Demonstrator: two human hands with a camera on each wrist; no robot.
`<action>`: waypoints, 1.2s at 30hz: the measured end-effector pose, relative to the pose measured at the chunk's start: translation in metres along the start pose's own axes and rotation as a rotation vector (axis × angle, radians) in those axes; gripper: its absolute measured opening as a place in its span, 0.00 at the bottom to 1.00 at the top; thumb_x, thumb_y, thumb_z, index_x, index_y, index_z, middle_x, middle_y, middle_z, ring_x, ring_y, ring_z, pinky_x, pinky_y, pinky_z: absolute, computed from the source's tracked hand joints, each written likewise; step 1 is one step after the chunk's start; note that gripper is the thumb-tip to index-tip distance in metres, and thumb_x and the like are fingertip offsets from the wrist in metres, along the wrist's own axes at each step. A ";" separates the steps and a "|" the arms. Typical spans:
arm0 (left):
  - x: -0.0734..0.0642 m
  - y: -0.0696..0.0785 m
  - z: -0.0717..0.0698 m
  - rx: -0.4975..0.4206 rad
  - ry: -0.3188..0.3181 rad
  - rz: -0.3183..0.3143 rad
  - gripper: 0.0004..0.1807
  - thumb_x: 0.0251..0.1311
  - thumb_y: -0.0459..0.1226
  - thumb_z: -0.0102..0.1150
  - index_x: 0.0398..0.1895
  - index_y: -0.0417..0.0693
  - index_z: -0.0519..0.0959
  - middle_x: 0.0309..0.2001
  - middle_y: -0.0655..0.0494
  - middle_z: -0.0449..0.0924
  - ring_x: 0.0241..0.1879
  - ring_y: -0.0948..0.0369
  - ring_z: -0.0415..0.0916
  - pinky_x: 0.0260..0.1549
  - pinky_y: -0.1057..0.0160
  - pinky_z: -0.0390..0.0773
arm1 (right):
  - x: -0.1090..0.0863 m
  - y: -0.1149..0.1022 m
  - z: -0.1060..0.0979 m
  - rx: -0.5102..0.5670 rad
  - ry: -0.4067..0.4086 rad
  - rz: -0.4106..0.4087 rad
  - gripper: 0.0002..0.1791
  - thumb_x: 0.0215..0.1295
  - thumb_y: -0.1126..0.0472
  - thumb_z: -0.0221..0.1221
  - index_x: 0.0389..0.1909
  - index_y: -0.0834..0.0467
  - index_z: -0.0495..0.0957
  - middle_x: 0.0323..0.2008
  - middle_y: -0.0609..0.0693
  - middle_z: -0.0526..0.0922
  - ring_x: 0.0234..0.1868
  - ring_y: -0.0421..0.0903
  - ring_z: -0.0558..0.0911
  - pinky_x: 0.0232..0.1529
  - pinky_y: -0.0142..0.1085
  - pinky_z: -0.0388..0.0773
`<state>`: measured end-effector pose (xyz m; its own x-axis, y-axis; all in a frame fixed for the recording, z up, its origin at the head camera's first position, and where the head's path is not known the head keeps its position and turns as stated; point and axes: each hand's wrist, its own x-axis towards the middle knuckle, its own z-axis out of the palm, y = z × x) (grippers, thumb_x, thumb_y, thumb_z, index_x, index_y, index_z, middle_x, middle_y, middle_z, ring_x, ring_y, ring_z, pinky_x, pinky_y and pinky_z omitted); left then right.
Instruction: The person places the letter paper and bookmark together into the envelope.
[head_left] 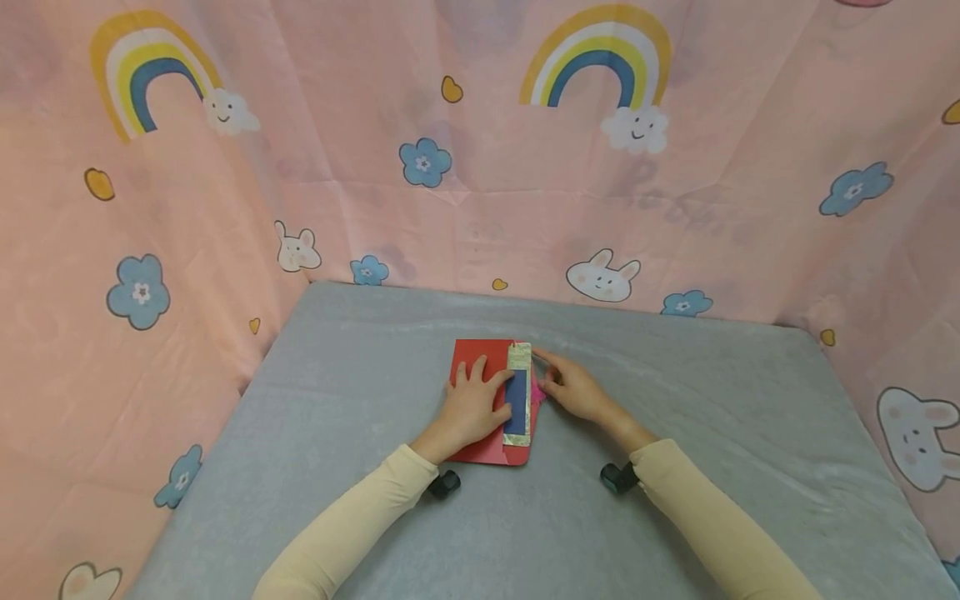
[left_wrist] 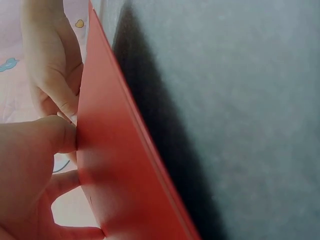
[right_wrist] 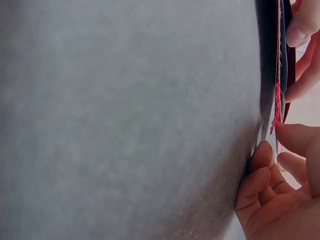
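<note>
In the middle of the table is a flat red folder [head_left: 483, 348]. Along its right side runs a patterned strip [head_left: 517, 357] with a blue panel [head_left: 516, 400]. A small bright pink frill [head_left: 537, 393] sticks out at the right edge. My left hand [head_left: 467, 410] presses on the red face with spread fingers; some fingertips touch the strip. At the right edge my right hand [head_left: 577, 390] holds the folder's rim beside the frill, its thumb near the pink piece and its fingers [right_wrist: 262, 156] curled below. The exact grip is partly hidden.
Grey cloth covers the table [head_left: 675, 400]. A pink curtain [head_left: 495, 225] with rainbows, rabbits and flowers stands behind and at the sides. Dark wrist cameras [head_left: 444, 484] sit under both cream sleeves [head_left: 352, 525].
</note>
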<state>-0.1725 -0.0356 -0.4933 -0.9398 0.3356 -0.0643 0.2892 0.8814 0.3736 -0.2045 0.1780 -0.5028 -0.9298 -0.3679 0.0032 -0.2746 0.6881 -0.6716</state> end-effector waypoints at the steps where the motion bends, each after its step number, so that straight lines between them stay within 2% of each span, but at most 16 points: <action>1: 0.000 0.000 0.000 0.000 -0.002 0.000 0.32 0.63 0.50 0.60 0.71 0.63 0.68 0.75 0.38 0.56 0.72 0.31 0.55 0.59 0.26 0.64 | 0.000 0.000 0.000 0.001 -0.001 -0.001 0.31 0.68 0.64 0.58 0.72 0.60 0.64 0.28 0.50 0.75 0.26 0.40 0.70 0.29 0.31 0.67; 17: 0.000 0.000 -0.002 0.000 0.006 0.006 0.31 0.62 0.50 0.60 0.70 0.63 0.68 0.75 0.38 0.56 0.72 0.32 0.54 0.59 0.27 0.65 | 0.000 0.002 0.000 -0.002 -0.021 0.004 0.38 0.62 0.63 0.65 0.72 0.60 0.63 0.30 0.51 0.77 0.26 0.40 0.71 0.29 0.30 0.68; 25: -0.002 -0.001 -0.001 -0.012 -0.010 0.003 0.31 0.63 0.49 0.60 0.71 0.62 0.68 0.75 0.38 0.56 0.72 0.31 0.54 0.59 0.26 0.64 | -0.001 0.001 0.001 0.003 -0.057 -0.003 0.39 0.61 0.63 0.65 0.73 0.59 0.62 0.31 0.51 0.77 0.27 0.40 0.72 0.30 0.31 0.69; 36: -0.001 -0.001 -0.002 -0.011 -0.003 0.007 0.32 0.63 0.50 0.60 0.71 0.63 0.67 0.75 0.38 0.55 0.72 0.32 0.54 0.59 0.27 0.64 | -0.002 0.000 0.001 0.015 -0.043 -0.008 0.40 0.61 0.62 0.66 0.74 0.58 0.61 0.31 0.51 0.76 0.27 0.41 0.71 0.30 0.31 0.69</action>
<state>-0.1724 -0.0372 -0.4922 -0.9371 0.3431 -0.0642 0.2940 0.8751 0.3844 -0.2030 0.1782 -0.5037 -0.9161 -0.4003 -0.0226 -0.2782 0.6753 -0.6831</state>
